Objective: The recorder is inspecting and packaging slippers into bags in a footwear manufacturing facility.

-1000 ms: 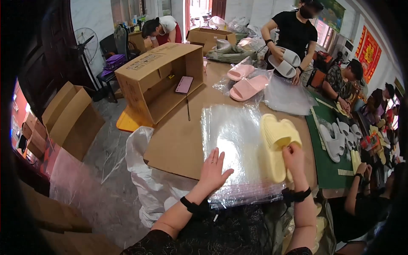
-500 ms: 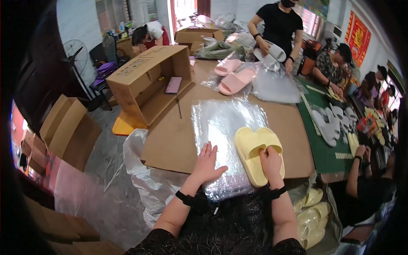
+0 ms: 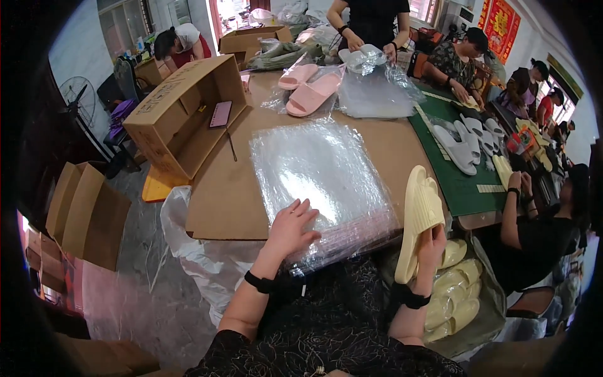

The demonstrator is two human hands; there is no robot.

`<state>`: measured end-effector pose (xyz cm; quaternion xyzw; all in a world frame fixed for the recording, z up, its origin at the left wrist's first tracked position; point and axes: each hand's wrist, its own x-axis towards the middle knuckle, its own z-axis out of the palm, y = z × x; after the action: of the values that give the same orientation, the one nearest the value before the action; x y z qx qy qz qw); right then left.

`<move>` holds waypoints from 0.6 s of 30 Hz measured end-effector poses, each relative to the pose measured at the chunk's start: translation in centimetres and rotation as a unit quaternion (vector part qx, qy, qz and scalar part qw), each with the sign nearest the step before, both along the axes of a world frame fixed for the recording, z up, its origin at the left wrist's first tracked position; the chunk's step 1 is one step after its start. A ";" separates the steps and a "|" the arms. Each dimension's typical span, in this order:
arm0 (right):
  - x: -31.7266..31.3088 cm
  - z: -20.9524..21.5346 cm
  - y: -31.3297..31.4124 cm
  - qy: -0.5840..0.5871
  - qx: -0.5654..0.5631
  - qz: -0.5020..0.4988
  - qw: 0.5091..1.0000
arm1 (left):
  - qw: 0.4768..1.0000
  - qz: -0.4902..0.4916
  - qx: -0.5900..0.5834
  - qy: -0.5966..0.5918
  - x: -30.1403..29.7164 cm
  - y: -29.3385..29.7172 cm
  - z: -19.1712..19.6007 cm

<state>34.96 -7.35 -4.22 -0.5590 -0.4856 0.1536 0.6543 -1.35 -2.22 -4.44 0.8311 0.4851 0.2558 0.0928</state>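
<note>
A stack of clear plastic bags (image 3: pixel 320 173) lies on the brown cardboard tabletop in front of me. My left hand (image 3: pixel 293 227) rests on its near left part, fingers spread, holding nothing. My right hand (image 3: pixel 431 248) grips a pair of pale yellow slippers (image 3: pixel 417 223), its fingers inside the strap opening. The slippers stand on edge, raised at the right of the bags. Below them, a sack (image 3: pixel 490 295) holds several yellow slippers (image 3: pixel 453 294), some in clear wrapping.
An open carton (image 3: pixel 182 119) lies on its side at the table's left, with a pink phone-like object (image 3: pixel 220 114) by its opening. Bagged pink slippers (image 3: pixel 314 93) lie at the back. A co-worker (image 3: pixel 372 25) handles grey slippers (image 3: pixel 364 58). Others work along the green table (image 3: pixel 449 166).
My right hand has lifted the yellow slippers off the bags and moved right, turning them on edge. My left hand stays on the bag stack. The whole view has shifted.
</note>
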 end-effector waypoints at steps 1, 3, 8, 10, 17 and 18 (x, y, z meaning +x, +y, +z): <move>-0.3 0.8 -0.6 -0.004 -0.010 0.000 1.000 | 1.000 0.000 -0.008 0.001 -0.2 0.4 -0.3; -1.2 1.6 -1.4 -0.008 -0.019 0.000 1.000 | 1.000 0.009 0.015 -0.012 -0.1 0.7 -0.6; -4.1 4.0 -3.4 -0.065 -0.055 0.053 0.995 | 0.992 0.034 -0.023 -0.116 0.6 1.8 0.0; -4.4 4.0 -3.7 -0.043 -0.085 0.076 0.993 | 0.983 0.054 -0.035 -0.174 0.7 2.4 0.5; -8.8 5.0 -4.1 -0.223 -0.146 0.185 0.946 | 0.905 0.108 -0.259 -0.319 1.0 3.7 1.4; -8.8 5.0 -3.9 -0.222 -0.145 0.182 0.947 | 0.892 0.115 -0.282 -0.335 0.9 3.8 1.5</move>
<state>26.11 -11.30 0.76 -0.5697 -0.6848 0.2109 0.4025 -0.44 1.62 -2.91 0.5736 0.5691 0.3803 0.4501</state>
